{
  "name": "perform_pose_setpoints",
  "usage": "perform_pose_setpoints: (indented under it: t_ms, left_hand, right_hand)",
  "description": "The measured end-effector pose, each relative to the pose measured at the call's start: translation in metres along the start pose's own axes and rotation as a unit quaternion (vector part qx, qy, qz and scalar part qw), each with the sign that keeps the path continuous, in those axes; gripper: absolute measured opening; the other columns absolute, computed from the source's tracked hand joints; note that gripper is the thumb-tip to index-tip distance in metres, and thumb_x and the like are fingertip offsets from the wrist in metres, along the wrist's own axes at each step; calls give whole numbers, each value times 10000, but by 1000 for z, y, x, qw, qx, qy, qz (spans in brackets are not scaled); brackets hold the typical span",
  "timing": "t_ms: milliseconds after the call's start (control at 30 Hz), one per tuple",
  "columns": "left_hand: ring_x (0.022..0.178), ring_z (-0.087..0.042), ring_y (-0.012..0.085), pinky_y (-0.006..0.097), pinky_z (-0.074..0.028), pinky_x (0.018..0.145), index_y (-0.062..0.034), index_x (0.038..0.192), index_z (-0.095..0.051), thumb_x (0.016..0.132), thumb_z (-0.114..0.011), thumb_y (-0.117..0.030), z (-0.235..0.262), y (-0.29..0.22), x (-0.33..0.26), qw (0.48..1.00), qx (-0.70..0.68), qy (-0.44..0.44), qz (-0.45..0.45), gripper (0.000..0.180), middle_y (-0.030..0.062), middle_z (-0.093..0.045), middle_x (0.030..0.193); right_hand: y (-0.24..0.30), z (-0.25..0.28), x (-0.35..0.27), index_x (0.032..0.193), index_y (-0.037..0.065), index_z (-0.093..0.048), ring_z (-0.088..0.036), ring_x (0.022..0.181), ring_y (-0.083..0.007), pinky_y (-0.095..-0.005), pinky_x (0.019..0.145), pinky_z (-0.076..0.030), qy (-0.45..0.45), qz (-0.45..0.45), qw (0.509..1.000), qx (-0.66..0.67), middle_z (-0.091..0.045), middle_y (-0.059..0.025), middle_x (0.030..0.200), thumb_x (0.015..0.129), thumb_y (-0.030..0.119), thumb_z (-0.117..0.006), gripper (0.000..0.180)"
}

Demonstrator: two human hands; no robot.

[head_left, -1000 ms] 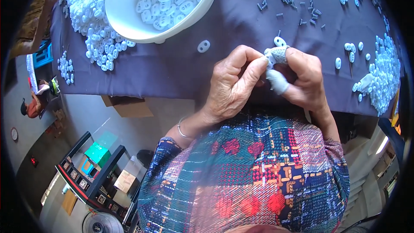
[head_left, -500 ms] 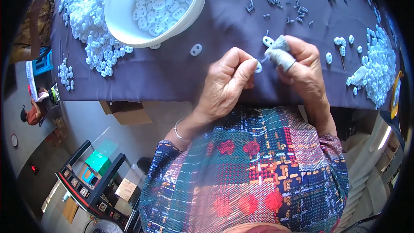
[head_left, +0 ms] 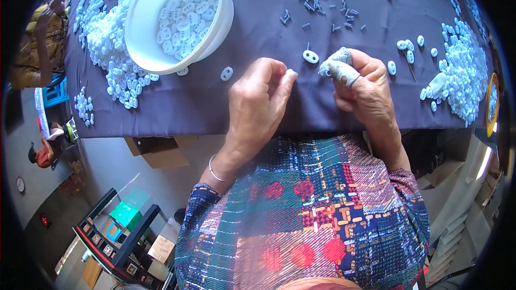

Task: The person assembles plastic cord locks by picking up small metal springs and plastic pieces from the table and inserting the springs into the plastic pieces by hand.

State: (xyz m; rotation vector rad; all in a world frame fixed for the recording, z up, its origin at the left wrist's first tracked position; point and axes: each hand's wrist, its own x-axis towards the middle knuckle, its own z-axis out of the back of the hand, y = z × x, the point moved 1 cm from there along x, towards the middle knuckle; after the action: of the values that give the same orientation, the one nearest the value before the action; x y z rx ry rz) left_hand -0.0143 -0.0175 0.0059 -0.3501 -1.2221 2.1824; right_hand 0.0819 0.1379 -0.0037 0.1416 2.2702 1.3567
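Observation:
My left hand [head_left: 257, 99] is closed above the near part of the dark cloth, its thumb and forefinger pinched together; whatever sits between them is too small or hidden to make out. Across from it, my right hand [head_left: 368, 86] has grey fabric covers [head_left: 339, 67] on thumb and forefinger. Those two tips press together, and a tiny glint shows there without a clear shape. Between the hands, slightly farther off, lies a white oval two-holed piece [head_left: 310, 56] with a small metal spring [head_left: 308, 46] standing at its far side. Another two-holed oval [head_left: 227, 74] rests left of my left hand.
A white bowl [head_left: 228, 19] of two-holed ovals stands far left, beside a large heap of white pieces [head_left: 105, 40]. Loose springs [head_left: 310, 1] scatter at the far middle. Small white parts [head_left: 465, 83] are piled at right, near a thin metal pin [head_left: 412, 72].
My hands have drawn apart, the left one moving left. The white oval earlier seen at my left fingertips no longer shows clearly. The view has shifted, so the table things sit farther left.

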Motion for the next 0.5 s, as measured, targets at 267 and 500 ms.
perform_pose_setpoints:
  t_ms: [267,500]
  left_hand:
    - [597,-555,159,273,-441,531,-2,842,-603,760,-701,-50,-1,-13,1,992,-89,74,-52,136,80,-560,736]
    - [614,-496,93,210,-392,552,7,843,-593,799,-636,10,-5,-7,-3,989,-50,29,-138,62,34,-548,734]
  right_hand:
    - [0,-7,-6,898,-9,-602,-298,427,-7,-181,357,-242,7,-15,999,29,-424,57,559,865,141,-606,153]
    - [0,-13,-10,892,5,-603,-352,457,-1,-182,390,-248,30,19,994,-101,-478,61,626,868,92,-586,91]
